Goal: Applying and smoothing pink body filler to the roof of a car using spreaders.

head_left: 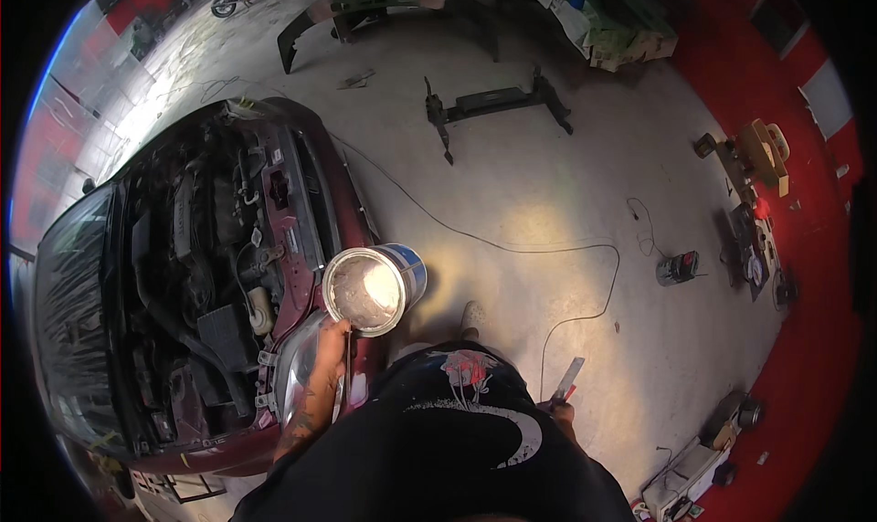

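My left hand (332,341) is closed at the near rim of an open round metal can (416,264) with a blue side. The can is tilted so its mouth faces me, and its inside is coated whitish, with a bright patch of light. A thin strip (347,376), perhaps the can's wire handle, hangs below the fingers. By my right side, my right hand (563,414) is closed around a putty knife (572,372) with a flat metal blade pointing away; a bit of red shows beside it. My body partly hides this hand.
At left stands a dark red car (343,170), its engine bay (196,221) exposed. A black cable (475,236) snakes over the floor. Ahead lie a dark metal frame (493,102) and a bumper (384,3). At right are a small tin (678,268) and a cluttered shelf (744,211).
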{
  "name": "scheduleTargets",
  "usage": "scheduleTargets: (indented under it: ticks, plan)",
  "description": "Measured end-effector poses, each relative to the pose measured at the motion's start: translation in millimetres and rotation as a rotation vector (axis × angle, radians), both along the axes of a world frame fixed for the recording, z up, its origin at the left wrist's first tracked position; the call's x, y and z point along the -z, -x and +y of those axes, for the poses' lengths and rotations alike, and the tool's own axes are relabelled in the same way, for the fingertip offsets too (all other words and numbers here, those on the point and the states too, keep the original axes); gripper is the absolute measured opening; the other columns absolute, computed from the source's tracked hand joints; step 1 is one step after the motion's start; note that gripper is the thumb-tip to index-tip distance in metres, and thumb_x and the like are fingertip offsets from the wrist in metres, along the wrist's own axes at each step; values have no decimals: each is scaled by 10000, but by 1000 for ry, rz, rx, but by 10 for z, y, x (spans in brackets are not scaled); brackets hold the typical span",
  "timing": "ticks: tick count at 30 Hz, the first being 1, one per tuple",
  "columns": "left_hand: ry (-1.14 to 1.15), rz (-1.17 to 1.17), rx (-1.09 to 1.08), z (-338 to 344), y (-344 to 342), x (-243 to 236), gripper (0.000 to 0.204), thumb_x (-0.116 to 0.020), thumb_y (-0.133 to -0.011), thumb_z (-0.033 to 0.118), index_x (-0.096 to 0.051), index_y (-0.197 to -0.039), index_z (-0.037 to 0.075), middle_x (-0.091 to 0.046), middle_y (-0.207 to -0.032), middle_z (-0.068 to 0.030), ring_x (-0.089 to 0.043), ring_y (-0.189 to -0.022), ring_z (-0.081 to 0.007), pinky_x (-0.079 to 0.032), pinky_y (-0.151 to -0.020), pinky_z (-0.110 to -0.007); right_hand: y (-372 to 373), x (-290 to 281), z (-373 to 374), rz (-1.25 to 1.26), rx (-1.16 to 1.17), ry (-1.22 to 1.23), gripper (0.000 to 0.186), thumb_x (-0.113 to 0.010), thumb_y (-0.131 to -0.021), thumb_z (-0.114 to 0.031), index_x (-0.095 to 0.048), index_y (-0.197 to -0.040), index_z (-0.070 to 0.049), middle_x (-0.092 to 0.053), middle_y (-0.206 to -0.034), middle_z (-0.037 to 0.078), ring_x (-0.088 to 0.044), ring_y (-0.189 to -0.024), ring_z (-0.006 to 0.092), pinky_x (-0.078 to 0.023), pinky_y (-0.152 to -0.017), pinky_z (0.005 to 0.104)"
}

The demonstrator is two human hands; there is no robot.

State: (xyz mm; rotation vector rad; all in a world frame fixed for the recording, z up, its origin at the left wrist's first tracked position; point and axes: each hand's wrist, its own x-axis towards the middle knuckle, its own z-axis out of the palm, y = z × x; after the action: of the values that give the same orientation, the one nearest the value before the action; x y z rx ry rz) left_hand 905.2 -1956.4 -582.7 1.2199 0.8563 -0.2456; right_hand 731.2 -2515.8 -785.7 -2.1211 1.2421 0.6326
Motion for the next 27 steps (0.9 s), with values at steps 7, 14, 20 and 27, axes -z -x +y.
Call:
scheduleTargets:
  ticks: [7,14,20,27]
  plan:
    - [20,-17,-161,-157,-1277,-126,118,-500,-815,128,-585,-855,56,-519,-617,-2,-454,-432,-119,-354,-381,-263,-4830,-1324,-199,-729,-266,-3,193,-662,-849,-162,-544,-812,-14,-562,-687,73,-504,-656,169,-430,-652,328]
    - [87,14,-351,280,-2798,85,88,-491,-802,114,-498,-714,108,-436,-550,15,-348,-362,-99,-247,-338,-253,-6932,-1443,864,-857,-455,-113,217,-649,-872,-145,-473,-770,-67,-427,-654,-32,-377,-630,100,-344,-592,277]
    - [67,-67,-415,1023,-4395,-151,86,-510,-803,100,-505,-722,128,-433,-563,40,-367,-400,-82,-264,-363,-251,-6432,-468,1290,-300,-583,39,258,-681,-820,-238,-618,-794,10,-621,-734,183,-611,-713,319,-465,-663,407]
    - [58,-22,-529,1981,-5798,-82,46,-506,-809,68,-511,-826,110,-466,-636,42,-416,-453,-69,-319,-394,-233,-6615,11,1769,141,-468,51,361,-577,-846,-369,-707,-1005,-72,-676,-931,220,-639,-930,401,-483,-839,486]
